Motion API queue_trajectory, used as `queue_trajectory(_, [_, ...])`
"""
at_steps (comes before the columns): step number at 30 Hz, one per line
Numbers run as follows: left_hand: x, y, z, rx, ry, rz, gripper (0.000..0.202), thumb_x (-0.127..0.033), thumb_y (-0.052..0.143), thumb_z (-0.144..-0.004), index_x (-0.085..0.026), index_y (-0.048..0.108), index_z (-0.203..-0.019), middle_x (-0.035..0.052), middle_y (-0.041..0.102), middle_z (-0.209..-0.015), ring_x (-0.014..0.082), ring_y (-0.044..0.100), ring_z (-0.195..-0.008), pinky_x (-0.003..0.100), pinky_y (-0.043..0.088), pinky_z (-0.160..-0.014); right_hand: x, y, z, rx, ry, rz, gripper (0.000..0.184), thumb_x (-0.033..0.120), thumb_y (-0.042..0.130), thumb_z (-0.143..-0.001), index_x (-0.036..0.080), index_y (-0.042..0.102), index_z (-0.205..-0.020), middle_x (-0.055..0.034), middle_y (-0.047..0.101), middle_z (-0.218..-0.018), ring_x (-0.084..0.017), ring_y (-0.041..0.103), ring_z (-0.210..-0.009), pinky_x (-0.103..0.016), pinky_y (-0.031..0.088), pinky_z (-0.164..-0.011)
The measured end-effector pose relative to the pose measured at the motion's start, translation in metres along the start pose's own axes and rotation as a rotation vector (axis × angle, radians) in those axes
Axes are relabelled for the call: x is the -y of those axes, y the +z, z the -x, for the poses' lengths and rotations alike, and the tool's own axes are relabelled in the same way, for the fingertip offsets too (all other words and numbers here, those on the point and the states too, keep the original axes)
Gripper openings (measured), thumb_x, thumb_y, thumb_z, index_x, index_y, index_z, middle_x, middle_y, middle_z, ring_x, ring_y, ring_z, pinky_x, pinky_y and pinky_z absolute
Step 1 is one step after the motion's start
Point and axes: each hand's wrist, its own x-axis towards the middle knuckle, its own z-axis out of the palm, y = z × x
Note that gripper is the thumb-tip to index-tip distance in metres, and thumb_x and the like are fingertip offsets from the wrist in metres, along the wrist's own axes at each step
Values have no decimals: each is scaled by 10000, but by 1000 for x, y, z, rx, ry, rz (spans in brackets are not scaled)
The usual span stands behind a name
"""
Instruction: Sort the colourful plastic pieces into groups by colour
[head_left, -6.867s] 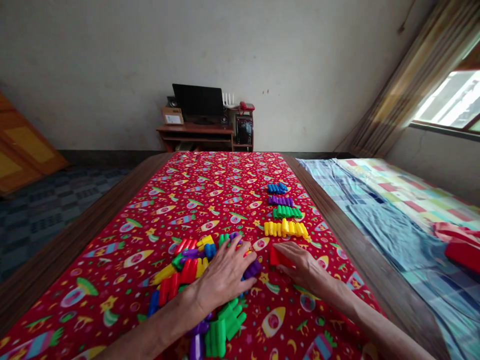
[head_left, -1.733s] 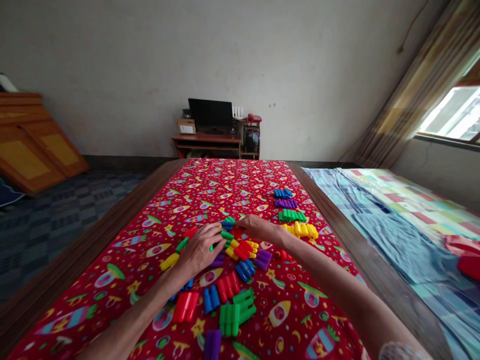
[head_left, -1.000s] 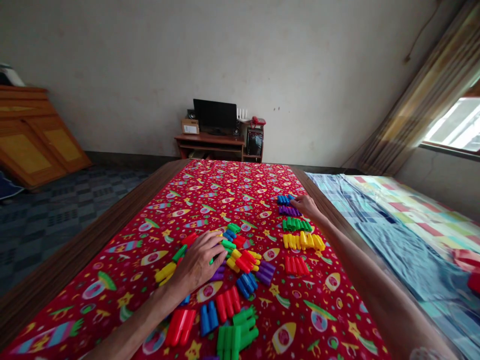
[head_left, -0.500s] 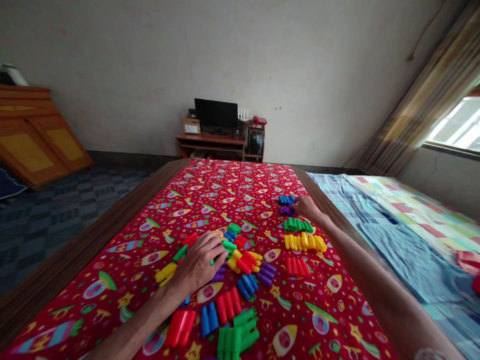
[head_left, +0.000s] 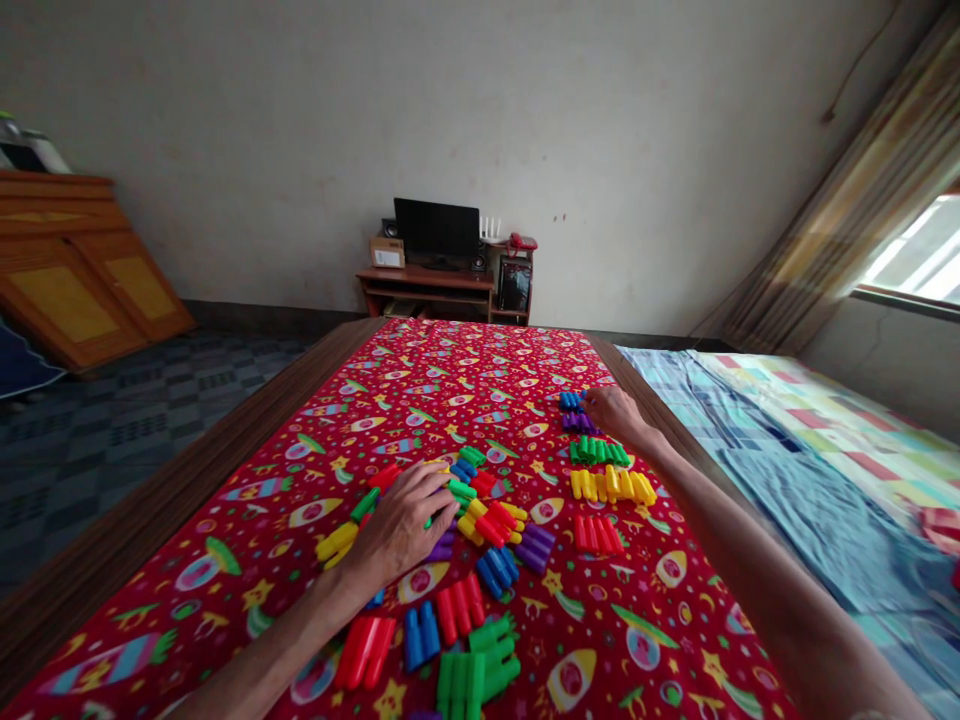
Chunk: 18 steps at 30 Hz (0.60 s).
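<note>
While left hand (head_left: 405, 518) lies over mixed blocks (head_left: 496, 522), perhaps steadying them, right hand (head_left: 611, 410) meets blue blocks (head_left: 570, 400) leftward; can't tell either grip.

Left hand (head_left: 405, 520) lies over mixed blocks (head_left: 459, 607) at seven o'clock; right hand (head_left: 615, 412), at four, adjoins the blue row (head_left: 570, 400).

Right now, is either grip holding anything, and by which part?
Cannot tell: right grip is at the blue row, right end; left grip over the pile.
</note>
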Motion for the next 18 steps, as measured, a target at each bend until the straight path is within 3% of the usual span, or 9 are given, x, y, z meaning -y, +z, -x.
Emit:
queue_trajectory(2, [0, 0, 0, -8, 10, 7, 212, -240, 497, -934, -207, 688, -848, 73, 685, -1063, 244, 563, -1121, 441, 478, -979, 18, -2, 4, -28, -166, -75, 288, 217, 435, -919, 132, 708, -885, -91, 702, -798, -140, 601, -688, -224, 322, -569])
queue_trajectory(4, [-1, -1, -1, -21, 20, 5, 217, -243, 499, -934, -209, 685, -828, 72, 684, -1058, 242, 568, -1111, 433, 479, -968, 42, -2, 9, -25, -419, -190, 272, 155, 438, -897, 123, 702, -841, -60, 690, -736, -105, 557, -622, -217, 311, -561])
queue_trajectory(6, [-3, -4, -3, -24, 19, -6, 228, -243, 495, -937, -205, 673, -800, 70, 683, -1026, 235, 584, -1073, 424, 481, -954, 66, -3, 17, 51, -681, -313, 247, 125, 451, -890, 126, 699, -890, -46, 704, -785, -95, 570, -645, -202, 341, -584])
queue_trajectory(8, [-6, -8, -4, -22, 20, -18, 232, -239, 488, -941, -203, 661, -790, 64, 680, -989, 223, 597, -1029, 420, 481, -945, 84, -8, 32, 201, -849, -354, 199, 165, 508, -894, 145, 695, -958, -47, 719, -857, -106, 606, -700, -199, 382, -610])
queue_trajectory(10, [-8, -10, -5, -17, 25, -30, 227, -237, 489, -940, -204, 652, -785, 58, 676, -973, 220, 598, -1016, 423, 477, -946, 93, -14, 53, 324, -860, -254, 183, 290, 593, -882, 162, 699, -959, -65, 719, -879, -141, 630, -739, -224, 412, -618])
queue_trajectory(12, [-9, -11, -6, -15, 31, -43, 228, -233, 491, -938, -206, 646, -773, 56, 673, -978, 223, 591, -1032, 428, 472, -954, 95, -16, 80, 371, -803, -94, 279, 429, 641, -848, 164, 703, -910, -88, 710, -854, -183, 637, -752, -266, 433, -628])
queue_trajectory(14, [-9, -10, -5, -9, 34, -54, 234, -228, 491, -935, -207, 639, -755, 57, 670, -981, 225, 587, -1041, 428, 468, -960, 92, -10, 107, 345, -760, 12, 341, 492, 654, -826, 160, 694, -895, -104, 701, -857, -207, 638, -769, -303, 452, -660])
queue_trajectory(18, [-6, -7, -4, -17, 39, -43, 244, -235, 489, -932, -202, 634, -739, 70, 667, -995, 237, 585, -1049, 446, 455, -977, 77, 15, 141, 215, -736, 29, 319, 433, 627, -854, 170, 651, -1034, -117, 690, -975, -204, 625, -839, -308, 462, -716])
